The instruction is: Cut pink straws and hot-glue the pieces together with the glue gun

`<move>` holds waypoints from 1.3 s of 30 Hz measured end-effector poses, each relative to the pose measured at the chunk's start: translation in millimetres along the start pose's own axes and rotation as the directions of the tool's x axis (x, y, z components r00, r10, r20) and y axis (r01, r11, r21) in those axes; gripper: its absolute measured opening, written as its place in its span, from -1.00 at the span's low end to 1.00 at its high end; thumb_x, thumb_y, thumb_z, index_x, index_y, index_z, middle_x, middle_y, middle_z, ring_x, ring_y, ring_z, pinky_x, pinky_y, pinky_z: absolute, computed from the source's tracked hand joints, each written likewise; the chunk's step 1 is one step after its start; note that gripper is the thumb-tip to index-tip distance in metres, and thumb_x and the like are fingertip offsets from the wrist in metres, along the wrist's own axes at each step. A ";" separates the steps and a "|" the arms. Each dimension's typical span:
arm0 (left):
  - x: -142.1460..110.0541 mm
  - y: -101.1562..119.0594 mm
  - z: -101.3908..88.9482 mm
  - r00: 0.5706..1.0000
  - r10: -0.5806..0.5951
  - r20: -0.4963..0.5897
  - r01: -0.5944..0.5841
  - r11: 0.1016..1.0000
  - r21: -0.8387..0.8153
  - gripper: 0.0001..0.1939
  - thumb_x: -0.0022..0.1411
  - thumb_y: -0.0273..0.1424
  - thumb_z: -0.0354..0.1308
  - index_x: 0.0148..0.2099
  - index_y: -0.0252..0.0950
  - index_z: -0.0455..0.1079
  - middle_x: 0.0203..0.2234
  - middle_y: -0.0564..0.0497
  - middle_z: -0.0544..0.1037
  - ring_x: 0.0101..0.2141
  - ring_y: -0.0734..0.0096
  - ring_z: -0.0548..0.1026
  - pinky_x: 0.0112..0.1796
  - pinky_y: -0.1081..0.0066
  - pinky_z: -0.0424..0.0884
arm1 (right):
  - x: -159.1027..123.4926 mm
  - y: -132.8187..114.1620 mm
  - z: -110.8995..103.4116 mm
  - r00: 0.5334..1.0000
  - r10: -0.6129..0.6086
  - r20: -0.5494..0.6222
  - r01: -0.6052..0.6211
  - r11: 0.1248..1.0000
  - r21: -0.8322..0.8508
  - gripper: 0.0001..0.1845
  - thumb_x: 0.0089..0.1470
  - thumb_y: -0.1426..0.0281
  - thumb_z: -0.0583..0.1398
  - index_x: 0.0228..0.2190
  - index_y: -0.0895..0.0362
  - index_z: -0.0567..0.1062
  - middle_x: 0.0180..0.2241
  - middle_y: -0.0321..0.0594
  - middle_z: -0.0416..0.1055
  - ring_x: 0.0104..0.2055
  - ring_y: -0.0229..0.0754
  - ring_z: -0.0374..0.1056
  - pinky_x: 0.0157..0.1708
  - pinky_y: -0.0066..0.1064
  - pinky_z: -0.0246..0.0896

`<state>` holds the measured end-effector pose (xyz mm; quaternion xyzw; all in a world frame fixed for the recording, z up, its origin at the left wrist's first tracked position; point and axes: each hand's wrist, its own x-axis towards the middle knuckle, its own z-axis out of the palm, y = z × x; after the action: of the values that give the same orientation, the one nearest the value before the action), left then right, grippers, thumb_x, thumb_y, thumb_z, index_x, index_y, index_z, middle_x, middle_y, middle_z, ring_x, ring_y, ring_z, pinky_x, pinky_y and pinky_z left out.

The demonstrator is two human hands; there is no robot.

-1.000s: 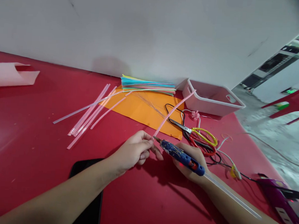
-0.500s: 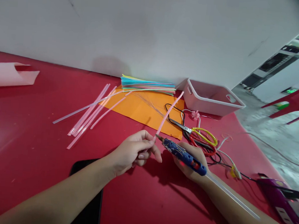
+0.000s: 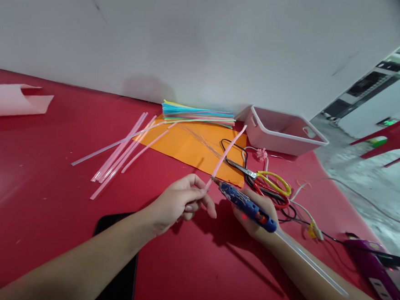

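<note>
My left hand (image 3: 177, 203) pinches the lower end of a pink straw (image 3: 227, 153) that slants up and right over the orange sheet (image 3: 186, 147). A blue glue gun (image 3: 247, 207) lies in my right hand (image 3: 257, 215), its nozzle touching the straw just above my left fingers. A clear glue stick (image 3: 311, 264) sticks out of the gun's back along my right forearm.
On the red table (image 3: 47, 180) lie loose pink straws (image 3: 121, 151), a bundle of coloured straws (image 3: 197, 114), a white basket (image 3: 283, 133), scissors with yellow and red handles (image 3: 269, 184), tangled cables, a black phone (image 3: 119, 258) under my left arm, and a purple power strip (image 3: 379, 272).
The glue gun's nozzle has slid a little up along the straw, and the straw's far end has swung left, away from the basket. My left hand stays in place.
</note>
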<state>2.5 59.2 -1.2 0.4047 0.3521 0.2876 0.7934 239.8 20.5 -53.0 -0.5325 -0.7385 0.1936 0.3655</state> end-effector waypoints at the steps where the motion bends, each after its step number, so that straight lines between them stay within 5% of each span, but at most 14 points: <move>1: 0.0 0.2 0.3 1.000 -0.001 -0.001 0.001 1.000 0.008 -0.86 0.25 -0.44 0.06 -0.34 -0.21 0.14 -0.59 -0.06 0.58 -0.67 0.61 -0.01 -0.62 0.55 -0.12 | -0.1 0.5 0.3 1.000 0.005 -0.008 -0.005 1.000 -0.007 -0.95 0.03 0.45 0.21 -0.43 0.08 0.41 -0.58 -0.38 0.38 -0.59 -0.32 0.27 -0.59 -0.50 0.15; 9: 0.4 2.4 3.2 0.999 -0.003 -0.032 0.006 0.995 0.104 -0.77 0.37 -0.25 0.01 -0.33 -0.21 0.14 -0.62 0.01 0.55 -0.67 0.59 -0.05 -0.63 0.55 -0.15 | 1.4 -0.1 0.6 0.999 -0.029 -0.015 0.028 0.999 -0.026 -0.92 0.02 0.49 0.20 -0.44 0.08 0.41 -0.58 -0.39 0.37 -0.59 -0.33 0.27 -0.58 -0.51 0.14; 30: 0.1 2.7 3.9 0.993 0.023 -0.117 0.004 0.974 0.225 -0.85 0.31 -0.32 0.05 -0.31 -0.20 0.17 -0.69 0.11 0.50 -0.68 0.59 -0.02 -0.63 0.54 -0.10 | 2.5 -1.4 2.2 0.996 0.045 -0.071 -0.047 0.999 -0.027 -0.91 -0.01 0.49 0.20 -0.48 0.08 0.38 -0.62 -0.40 0.32 -0.61 -0.32 0.19 -0.61 -0.50 0.14; 39: 1.9 -2.1 1.0 0.991 -0.016 -0.136 0.045 0.975 0.216 -0.98 0.28 -0.42 -0.03 -0.25 -0.21 0.20 -0.57 0.02 0.59 -0.68 0.58 -0.01 -0.64 0.51 -0.11 | 3.5 -6.3 -2.9 0.997 -0.077 -0.002 0.077 0.997 0.024 -0.91 0.03 0.50 0.21 -0.39 0.08 0.42 -0.57 -0.38 0.37 -0.60 -0.33 0.25 -0.58 -0.51 0.17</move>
<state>4.8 59.0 -3.2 0.4640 0.4400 0.2614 0.7230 237.3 21.3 -45.7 -0.4993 -0.7559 0.1878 0.3794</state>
